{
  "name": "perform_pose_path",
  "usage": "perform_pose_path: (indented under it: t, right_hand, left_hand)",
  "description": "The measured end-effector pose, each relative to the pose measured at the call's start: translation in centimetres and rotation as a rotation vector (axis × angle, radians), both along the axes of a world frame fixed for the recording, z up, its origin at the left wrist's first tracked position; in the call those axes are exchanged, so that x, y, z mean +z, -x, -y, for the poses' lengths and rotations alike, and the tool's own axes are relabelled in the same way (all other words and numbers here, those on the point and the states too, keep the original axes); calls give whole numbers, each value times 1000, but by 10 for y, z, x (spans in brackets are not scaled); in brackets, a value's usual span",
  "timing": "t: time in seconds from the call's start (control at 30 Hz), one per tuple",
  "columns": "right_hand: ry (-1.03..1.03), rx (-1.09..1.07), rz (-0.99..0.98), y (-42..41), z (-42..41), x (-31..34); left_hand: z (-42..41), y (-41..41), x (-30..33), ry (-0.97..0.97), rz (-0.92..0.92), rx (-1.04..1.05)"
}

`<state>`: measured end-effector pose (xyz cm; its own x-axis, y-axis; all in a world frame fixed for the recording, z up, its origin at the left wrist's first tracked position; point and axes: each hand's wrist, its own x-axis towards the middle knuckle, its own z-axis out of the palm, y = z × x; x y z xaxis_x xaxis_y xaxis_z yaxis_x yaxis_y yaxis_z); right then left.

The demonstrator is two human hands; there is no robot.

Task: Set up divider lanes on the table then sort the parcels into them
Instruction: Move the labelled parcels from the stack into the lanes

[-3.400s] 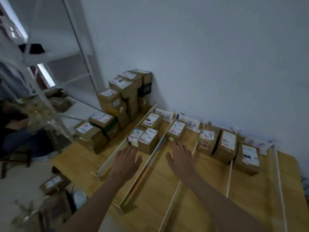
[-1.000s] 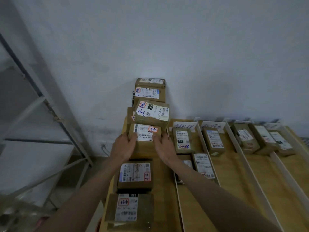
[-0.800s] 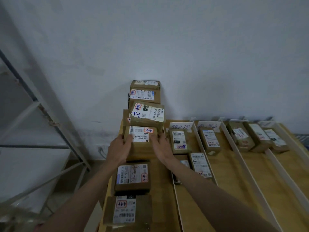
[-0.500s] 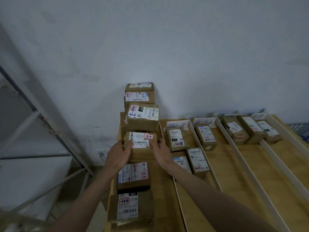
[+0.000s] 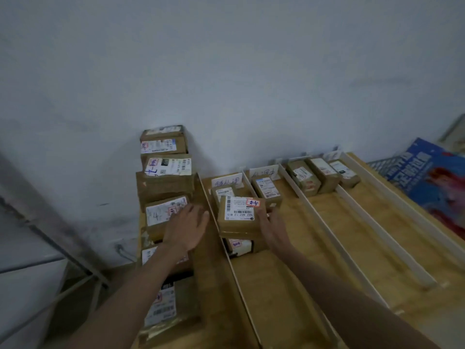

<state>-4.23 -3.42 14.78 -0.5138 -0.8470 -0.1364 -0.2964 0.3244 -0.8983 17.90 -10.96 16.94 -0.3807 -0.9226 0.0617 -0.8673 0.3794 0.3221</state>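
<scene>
Parcel (image 5: 240,217) in right hand's (image 5: 273,226) grip; three parcels (image 5: 323,173) far lane.

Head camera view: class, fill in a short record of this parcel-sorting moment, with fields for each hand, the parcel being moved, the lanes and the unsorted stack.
parcel in motion: labelled parcel, over the leftmost lane, above parcels already there
right hand: right hand holds that parcel's right side
left hand: left hand open, fingers spread, apart from the parcel, over the stack
lanes: white dividers on the wooden table; parcels sit at the far ends
unsorted stack: stacked parcels left of the lanes, by the wall
</scene>
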Motion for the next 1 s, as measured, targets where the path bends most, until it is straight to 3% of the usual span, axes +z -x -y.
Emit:
perform_pose_path:
  t: [0.13,0.3,1.0]
  right_hand:
    - [-29,-105,-20,50,-37,-2]
    - [-24,-197,-32,113,-71,4]
    - [-42,-226,-66,414,-185,-16]
  left_hand:
    - [-13,53,0,156,184,-172]
    - [-30,118,-1,182,247,-228]
    - [-137,423,-26,104,178,-232]
